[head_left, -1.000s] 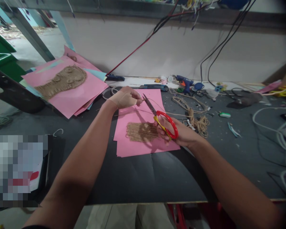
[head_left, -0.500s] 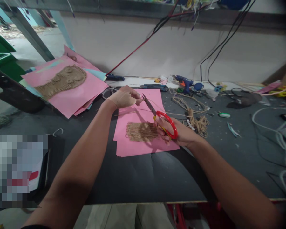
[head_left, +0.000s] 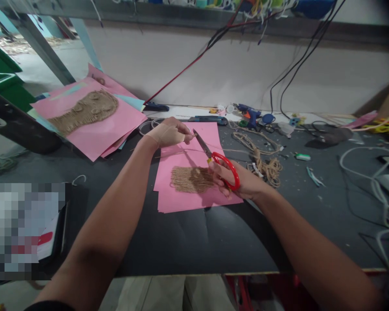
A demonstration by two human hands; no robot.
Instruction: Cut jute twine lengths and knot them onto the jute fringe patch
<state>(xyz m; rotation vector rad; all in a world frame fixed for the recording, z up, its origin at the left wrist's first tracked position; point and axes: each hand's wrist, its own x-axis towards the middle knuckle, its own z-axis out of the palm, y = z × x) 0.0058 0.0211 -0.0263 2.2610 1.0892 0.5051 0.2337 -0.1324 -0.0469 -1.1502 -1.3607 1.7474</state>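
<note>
My left hand [head_left: 173, 133], with a beige covering across its back, pinches a length of brown twine [head_left: 207, 147] above the pink paper [head_left: 178, 203]. My right hand [head_left: 228, 177] is wrapped round red-handled scissors [head_left: 227, 168]. Their blade tips point up and left, close to my left fingertips. Below the hands, a mat of side-by-side twine rows [head_left: 191, 179] lies on the paper, its right end partly behind my right fingers. A loose twine bundle [head_left: 269, 166] rests on the table just right of the paper.
Pink sheets with a twine shape [head_left: 90, 108] are stacked at the left, near a dark cylinder [head_left: 16, 121]. Along the back are a box cutter [head_left: 210, 119] and a blue glue gun [head_left: 251, 113]. Pale cord [head_left: 372, 172] loops at the right.
The scissors' blades have come closer together near my left fingertips. Both hands stay in nearly the same place, and the view has shifted slightly.
</note>
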